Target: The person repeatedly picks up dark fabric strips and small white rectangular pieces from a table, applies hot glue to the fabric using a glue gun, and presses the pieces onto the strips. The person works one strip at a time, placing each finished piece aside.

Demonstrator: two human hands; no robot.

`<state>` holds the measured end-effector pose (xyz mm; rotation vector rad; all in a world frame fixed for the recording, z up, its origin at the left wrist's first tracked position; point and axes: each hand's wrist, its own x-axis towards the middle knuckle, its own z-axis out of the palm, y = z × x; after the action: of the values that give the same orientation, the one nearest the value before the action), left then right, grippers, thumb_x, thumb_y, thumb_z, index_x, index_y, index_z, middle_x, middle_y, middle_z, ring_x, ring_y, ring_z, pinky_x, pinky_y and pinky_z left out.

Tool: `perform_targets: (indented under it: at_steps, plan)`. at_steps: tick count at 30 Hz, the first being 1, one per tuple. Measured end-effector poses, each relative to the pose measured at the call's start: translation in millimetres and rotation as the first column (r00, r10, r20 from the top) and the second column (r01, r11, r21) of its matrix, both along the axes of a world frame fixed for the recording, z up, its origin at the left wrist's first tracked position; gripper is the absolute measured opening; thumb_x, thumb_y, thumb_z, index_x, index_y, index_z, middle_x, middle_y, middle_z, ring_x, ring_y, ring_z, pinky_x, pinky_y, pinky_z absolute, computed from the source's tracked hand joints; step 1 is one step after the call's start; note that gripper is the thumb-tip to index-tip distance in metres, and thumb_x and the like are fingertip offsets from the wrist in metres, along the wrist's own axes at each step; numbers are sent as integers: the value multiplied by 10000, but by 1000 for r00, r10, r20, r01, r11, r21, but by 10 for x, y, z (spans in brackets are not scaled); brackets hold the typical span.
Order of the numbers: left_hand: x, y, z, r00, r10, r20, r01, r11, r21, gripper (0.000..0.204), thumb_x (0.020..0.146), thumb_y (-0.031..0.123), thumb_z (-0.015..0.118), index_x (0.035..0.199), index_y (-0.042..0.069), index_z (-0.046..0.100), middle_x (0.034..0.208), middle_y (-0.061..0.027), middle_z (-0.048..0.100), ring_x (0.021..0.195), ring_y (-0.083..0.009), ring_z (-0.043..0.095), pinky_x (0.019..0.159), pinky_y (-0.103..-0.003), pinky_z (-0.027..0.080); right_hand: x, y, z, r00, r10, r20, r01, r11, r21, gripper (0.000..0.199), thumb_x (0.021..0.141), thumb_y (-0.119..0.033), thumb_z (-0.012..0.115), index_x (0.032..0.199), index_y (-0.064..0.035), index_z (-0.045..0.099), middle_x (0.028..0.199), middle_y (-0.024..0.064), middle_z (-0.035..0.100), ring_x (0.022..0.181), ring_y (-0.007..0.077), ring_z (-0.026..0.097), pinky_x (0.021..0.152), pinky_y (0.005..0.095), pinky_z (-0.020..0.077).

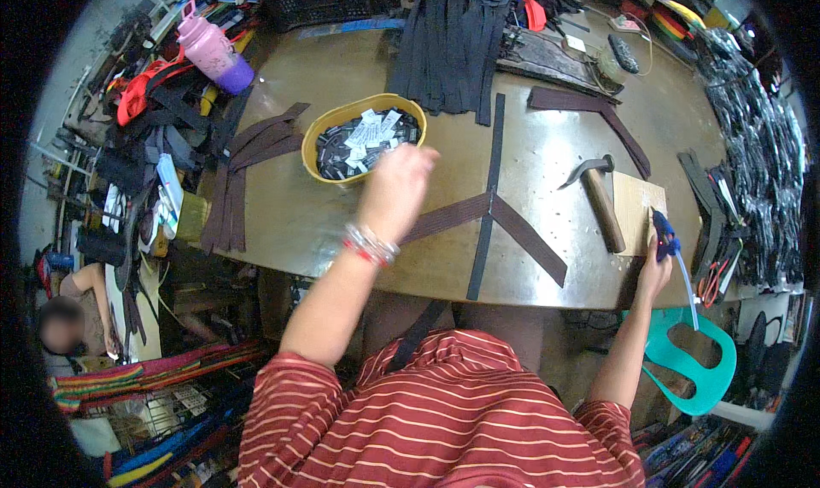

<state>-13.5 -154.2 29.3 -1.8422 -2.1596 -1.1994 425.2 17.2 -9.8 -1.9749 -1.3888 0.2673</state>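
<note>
My left hand (400,185) is over the near right rim of a yellow oval basin (314,165). Its fingers look curled together, and what they may hold is hidden. Black and white fabric labels (363,138) fill the basin. In my right hand (656,270) is a blue glue gun (664,233) with a long pale glue stick out of its back, its nozzle over a light wooden board (636,193). Between my hands, a long black strap (483,253) crosses brown strips (530,240) that meet it at an angle.
A hammer (605,206) lies against the board. Brown strips (243,176) lie left of the basin, black straps (448,48) hang in a pile behind it. A pink and purple bottle (209,48) stands far left, scissors (711,281) at the right edge, a teal stool (713,360) below.
</note>
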Motion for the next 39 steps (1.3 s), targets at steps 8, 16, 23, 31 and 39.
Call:
perform_targets:
  at_steps: [8, 16, 23, 31, 39]
  plan:
    - [-1382, -57, 303, 913, 380, -149, -408, 844, -348, 128, 792, 97, 638, 896, 42, 690, 823, -146, 682, 786, -281, 668, 728, -368, 523, -549, -981, 42, 945, 319, -75, -278, 902, 331, 429, 725, -263, 771, 1048, -38, 602, 1042, 140, 562, 948, 327, 525, 868, 429, 414]
    - [-1348, -125, 273, 870, 411, -274, -489, 792, -366, 162, 761, 168, 661, 891, 79, 698, 839, -147, 682, 813, -291, 662, 736, -385, 526, -1447, -1132, 96, 592, 773, 226, -799, 601, 37, 272, 756, -105, 698, 1023, -116, 651, 999, 85, 568, 957, 269, 524, 840, 383, 396]
    - [-1294, -167, 284, 844, 356, -401, -459, 866, -199, 98, 774, 132, 636, 814, 42, 642, 854, -112, 635, 829, -266, 625, 693, -375, 518, -1404, -1131, 43, 629, 756, 178, -775, 627, 76, 223, 745, -83, 695, 965, -96, 665, 975, 98, 572, 943, 280, 536, 841, 382, 412]
    - [-1433, -42, 43, 955, 46, -293, -197, 837, -510, 92, 778, 83, 616, 787, -8, 622, 811, -211, 649, 803, -351, 640, 719, -399, 514, -1393, -1140, 39, 615, 763, 200, -787, 610, 91, 211, 763, -96, 685, 972, -90, 656, 973, 90, 576, 933, 284, 526, 835, 387, 413]
    - [-1554, -230, 124, 719, 145, 680, 53, 964, -261, 141, 903, 172, 609, 943, 44, 565, 914, -27, 628, 812, -119, 616, 705, -265, 536, -1467, -1125, 374, 660, 722, -207, -687, 692, 221, 216, 778, -32, 638, 994, -29, 641, 1019, 117, 602, 972, 259, 571, 849, 343, 445]
